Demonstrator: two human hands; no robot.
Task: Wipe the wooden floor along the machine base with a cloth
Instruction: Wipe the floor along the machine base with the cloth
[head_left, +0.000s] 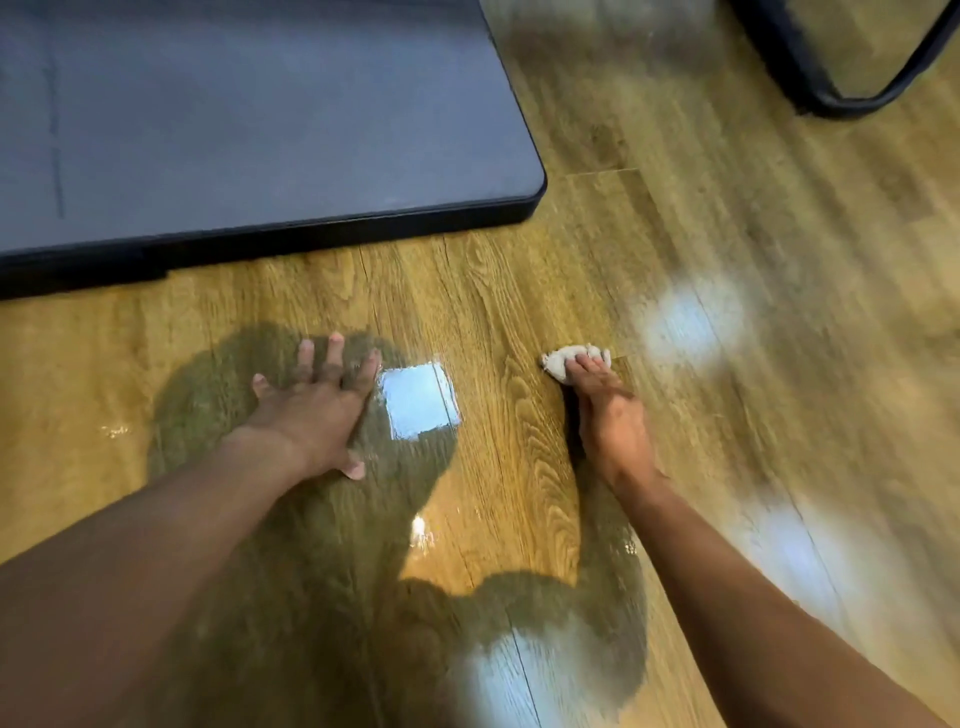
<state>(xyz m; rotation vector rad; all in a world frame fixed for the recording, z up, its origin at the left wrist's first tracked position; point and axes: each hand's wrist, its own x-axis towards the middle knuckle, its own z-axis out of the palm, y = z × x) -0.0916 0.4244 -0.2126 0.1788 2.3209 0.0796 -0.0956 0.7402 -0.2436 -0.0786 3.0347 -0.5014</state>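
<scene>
Two bare forearms (156, 597) are seen reaching in from the near edge, one on each side, so most of the lower half is taken up by them. Only the head view is given, so that's all that gets covered.

Left hand (311, 410) is laid flat on the wooden floor (519, 291), palm down, fingers straight and spread wide, thumb stuck out toward the near side. Nothing is held in it. It's planted inside a dark shadow (218, 395) cast over the planks, and a bright square glare patch (418, 402) is reflected just right of its fingertips.

Right hand (605, 410) is placed further right, well apart from the left one. A small whitish cloth (558, 361) is bunched up under its fingers and pressed onto the floor, with the fingertips curled over the far edge of the wad. The cloth's left end is left poking out past the fingers.

Machine base (260, 130) is found at far left: a big flat dark slab with a rounded black rim, sat right on the floor. The cloth is parked on the near side of it, to the right of its rounded corner, near but not touching.

Over in the far right corner a curved black frame (841, 98) is seen; what it belongs to can't be told. The floor on that side is smeared by blur.
</scene>
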